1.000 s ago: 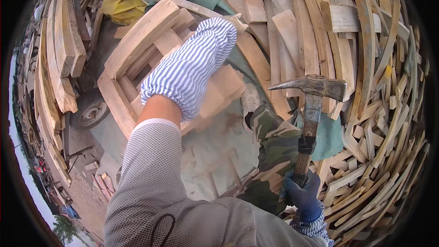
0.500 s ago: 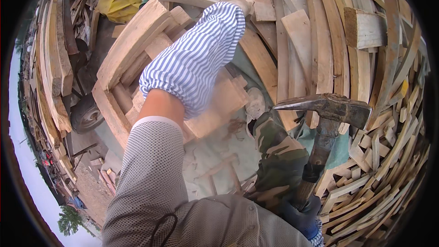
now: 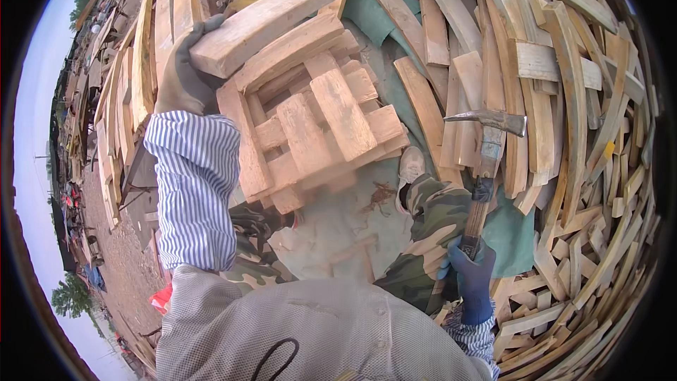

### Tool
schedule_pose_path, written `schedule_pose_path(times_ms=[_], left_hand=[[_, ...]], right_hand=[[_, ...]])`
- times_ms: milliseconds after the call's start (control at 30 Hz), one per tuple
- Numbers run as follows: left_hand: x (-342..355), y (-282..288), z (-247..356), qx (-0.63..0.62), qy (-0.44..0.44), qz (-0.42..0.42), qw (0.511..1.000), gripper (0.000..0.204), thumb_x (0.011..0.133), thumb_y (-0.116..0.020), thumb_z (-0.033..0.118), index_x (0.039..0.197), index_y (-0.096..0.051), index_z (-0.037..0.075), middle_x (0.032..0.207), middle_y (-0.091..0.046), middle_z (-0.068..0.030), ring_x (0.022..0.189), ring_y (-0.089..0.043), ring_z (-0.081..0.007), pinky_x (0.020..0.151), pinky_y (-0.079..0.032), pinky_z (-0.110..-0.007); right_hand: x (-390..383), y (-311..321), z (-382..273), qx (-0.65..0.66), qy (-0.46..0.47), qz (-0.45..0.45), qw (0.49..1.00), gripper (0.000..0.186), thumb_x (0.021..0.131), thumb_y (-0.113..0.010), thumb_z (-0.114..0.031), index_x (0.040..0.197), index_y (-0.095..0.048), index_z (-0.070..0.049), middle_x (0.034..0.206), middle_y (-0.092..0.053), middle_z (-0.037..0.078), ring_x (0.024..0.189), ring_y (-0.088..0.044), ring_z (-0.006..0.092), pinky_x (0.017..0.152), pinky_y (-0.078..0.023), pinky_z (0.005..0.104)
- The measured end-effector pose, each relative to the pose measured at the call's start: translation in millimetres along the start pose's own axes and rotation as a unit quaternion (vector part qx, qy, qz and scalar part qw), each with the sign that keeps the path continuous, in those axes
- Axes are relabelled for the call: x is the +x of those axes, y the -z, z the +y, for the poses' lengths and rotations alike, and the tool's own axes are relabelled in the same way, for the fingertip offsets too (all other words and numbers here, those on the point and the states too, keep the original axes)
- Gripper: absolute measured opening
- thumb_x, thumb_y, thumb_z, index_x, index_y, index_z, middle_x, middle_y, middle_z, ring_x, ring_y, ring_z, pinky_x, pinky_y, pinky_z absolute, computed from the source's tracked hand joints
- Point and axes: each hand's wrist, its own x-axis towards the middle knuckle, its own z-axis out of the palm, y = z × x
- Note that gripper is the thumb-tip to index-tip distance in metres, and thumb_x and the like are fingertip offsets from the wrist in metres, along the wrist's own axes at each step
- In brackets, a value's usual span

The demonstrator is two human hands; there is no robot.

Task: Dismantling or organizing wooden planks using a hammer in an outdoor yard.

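Observation:
My left hand [image 3: 185,74], in a grey work glove with a blue-and-white striped sleeve cover, is closed round the near left end of a thick wooden beam [image 3: 282,17]. The beam slants up and to the right, over the far edge of a crisscross stack of wooden blocks [image 3: 303,123]. Whether it rests on the stack I cannot tell. On the right, my right hand [image 3: 474,268], in a dark blue glove, grips the wooden handle of a hammer [image 3: 489,148]. The hammer is held head up, one end of its steel head pointed and the other blunt.
Long boards [image 3: 504,85] lie heaped at the far right, with many short offcuts [image 3: 585,240] nearer. More beams [image 3: 134,92] are piled at the left beside bare ground. My camouflage-clad legs and a shoe [image 3: 411,166] stand near the stack, on a green sheet [image 3: 515,240].
My left hand has moved from the far middle to the left and now holds the beam by its left end. My right hand and the hammer have shifted farther up in view.

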Motion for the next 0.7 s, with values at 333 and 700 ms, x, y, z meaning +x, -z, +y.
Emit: schedule_pose_path(times_ms=[333,700], left_hand=[[-155,226,-154,0.490,-0.011,0.220,0.843,0.035,0.090,-0.068,0.014,0.123,-0.071,0.003,0.116,-0.073,-0.0135,0.107,-0.070,-0.0248,0.094,-0.055,-0.034],[-159,138,-189,0.849,-0.097,0.034,0.519,0.102,0.073,-0.085,0.053,0.158,-0.036,0.023,0.160,-0.034,-0.0181,0.147,-0.033,-0.0405,0.121,-0.027,-0.052]], right_hand=[[-4,4,15,0.007,0.075,-0.068,0.995,0.015,0.089,-0.066,-0.008,0.099,-0.061,0.003,0.071,-0.064,0.012,0.053,-0.062,0.0194,0.048,-0.052,0.0315],[-14,-8,11,-0.021,0.081,-0.050,0.995,0.017,0.088,-0.067,-0.010,0.099,-0.061,0.002,0.072,-0.065,0.012,0.053,-0.062,0.0198,0.048,-0.051,0.0321]])
